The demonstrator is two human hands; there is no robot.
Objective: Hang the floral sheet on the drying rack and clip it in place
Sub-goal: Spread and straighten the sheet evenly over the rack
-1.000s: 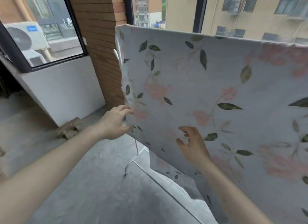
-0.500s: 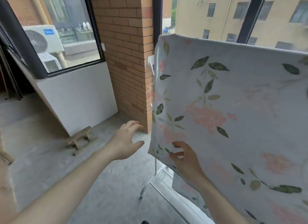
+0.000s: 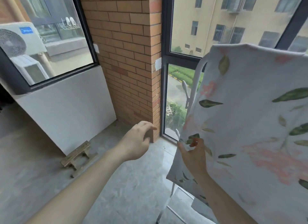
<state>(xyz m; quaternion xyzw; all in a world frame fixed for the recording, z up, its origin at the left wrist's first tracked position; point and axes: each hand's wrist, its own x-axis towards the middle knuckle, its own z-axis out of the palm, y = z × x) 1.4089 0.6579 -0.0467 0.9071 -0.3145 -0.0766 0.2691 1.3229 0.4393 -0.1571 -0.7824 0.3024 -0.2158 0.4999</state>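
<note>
Covering most of drying rack (image 3: 188, 97), floral sheet (image 3: 250, 117) cropped right

Bare floor (image 3: 133, 190) open under my left hand (image 3: 135, 142), brick pillar (image 3: 126, 57) just ahead of it, sheet (image 3: 250, 123) over rack (image 3: 196, 83) walling my right, stool (image 3: 76, 155) low left.

Readable text: none. One label noted: a blue rectangular badge (image 3: 26, 30) on the top front of the white air-conditioner outdoor unit (image 3: 20, 40), outside the left window. It carries pale lettering, too blurred and small to make out. No other writing, numbers or signs are legible on any surface in view.
</note>
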